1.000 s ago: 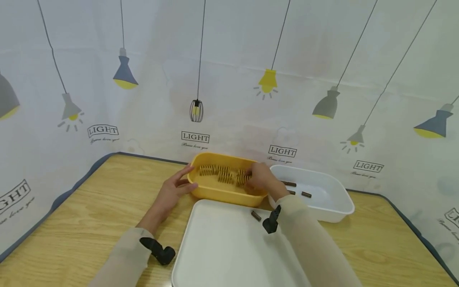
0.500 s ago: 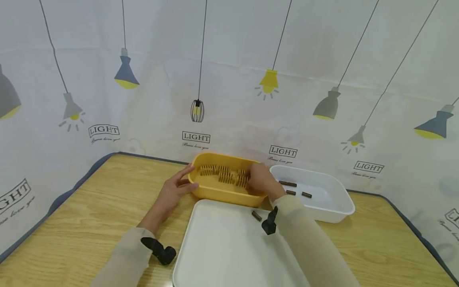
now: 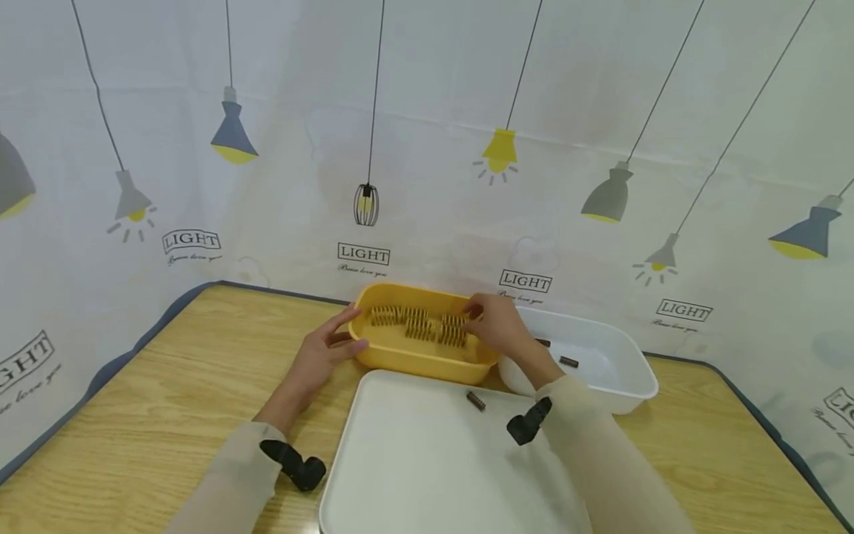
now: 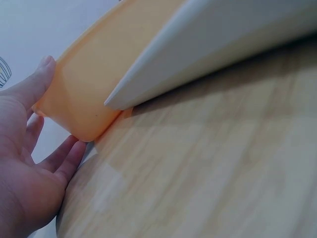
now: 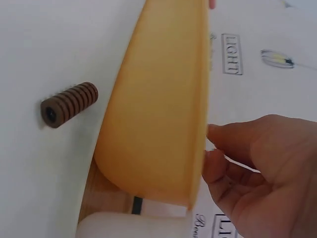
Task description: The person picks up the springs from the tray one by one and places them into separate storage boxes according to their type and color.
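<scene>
Several yellow coil springs (image 3: 416, 324) lie inside the yellow bin (image 3: 400, 360) in the head view. My left hand (image 3: 316, 362) rests against the bin's left end, thumb at the front wall and fingers spread around the corner; the left wrist view shows this hand (image 4: 29, 148) touching the yellow wall. Over the bin's right end is my right hand (image 3: 500, 324), beside the rightmost springs, thumb and index finger apart with nothing visible between them. In the right wrist view the fingertips of this hand (image 5: 267, 168) are partly hidden behind the bin's rim.
A brown spring (image 3: 476, 401) lies on the white tray (image 3: 414, 460) in front of the yellow bin. To the right stands a white bin (image 3: 620, 371) with brown springs (image 3: 569, 362), partly covered by my right arm. A printed curtain hangs behind the wooden table (image 3: 167, 386).
My right hand has risen and shifted right, away from the springs at the bin's right end, and its thumb and index finger have parted. The left hand stays where it was.
</scene>
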`<state>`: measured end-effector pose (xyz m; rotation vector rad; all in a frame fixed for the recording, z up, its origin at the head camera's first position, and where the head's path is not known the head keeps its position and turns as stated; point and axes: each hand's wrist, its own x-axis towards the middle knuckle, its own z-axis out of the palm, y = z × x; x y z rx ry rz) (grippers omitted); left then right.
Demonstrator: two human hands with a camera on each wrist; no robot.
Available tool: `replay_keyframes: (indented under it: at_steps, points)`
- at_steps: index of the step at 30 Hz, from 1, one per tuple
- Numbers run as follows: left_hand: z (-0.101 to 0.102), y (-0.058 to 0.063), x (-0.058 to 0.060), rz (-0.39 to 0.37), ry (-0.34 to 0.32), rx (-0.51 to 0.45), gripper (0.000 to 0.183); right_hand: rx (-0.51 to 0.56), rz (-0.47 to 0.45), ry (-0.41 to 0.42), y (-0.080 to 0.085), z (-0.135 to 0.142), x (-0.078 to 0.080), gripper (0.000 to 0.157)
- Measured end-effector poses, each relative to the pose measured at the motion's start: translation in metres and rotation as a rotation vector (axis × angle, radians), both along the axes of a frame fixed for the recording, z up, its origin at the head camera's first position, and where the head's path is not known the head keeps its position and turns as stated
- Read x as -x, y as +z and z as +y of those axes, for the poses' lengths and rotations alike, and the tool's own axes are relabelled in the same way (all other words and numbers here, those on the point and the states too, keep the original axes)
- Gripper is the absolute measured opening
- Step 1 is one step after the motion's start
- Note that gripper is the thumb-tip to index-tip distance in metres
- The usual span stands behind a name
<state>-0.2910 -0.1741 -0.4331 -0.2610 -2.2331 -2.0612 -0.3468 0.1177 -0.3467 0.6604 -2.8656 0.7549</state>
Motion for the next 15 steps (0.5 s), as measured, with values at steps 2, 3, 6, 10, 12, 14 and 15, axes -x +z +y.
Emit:
replay_keyframes:
  at_steps: [2,3,6,10,12,14,15]
  points:
    - [0.000,0.000,0.000,0.006,-0.001,0.002,0.066,0.046,0.013,0.012,0.002,0.007,-0.009,0.023]
    - [0.000,0.001,0.000,0.006,0.001,0.003,0.066,0.066,0.014,0.017,0.003,0.010,-0.014,0.024]
    - [0.001,0.000,0.000,0.002,0.000,0.009,0.066,0.106,0.008,0.017,0.004,0.019,-0.029,0.024]
    - [0.001,-0.001,0.000,-0.005,0.012,0.020,0.064,0.198,-0.027,0.004,0.003,0.028,-0.045,0.024]
    - [0.001,-0.001,0.000,-0.001,0.014,0.023,0.063,0.254,-0.051,-0.012,0.002,0.032,-0.052,0.024]
    - [0.001,0.000,0.000,0.002,0.011,0.024,0.063,0.303,-0.077,-0.030,0.000,0.036,-0.059,0.023]
    - [0.001,0.000,-0.001,0.002,0.009,0.021,0.063,0.323,-0.093,-0.044,-0.002,0.037,-0.062,0.022]
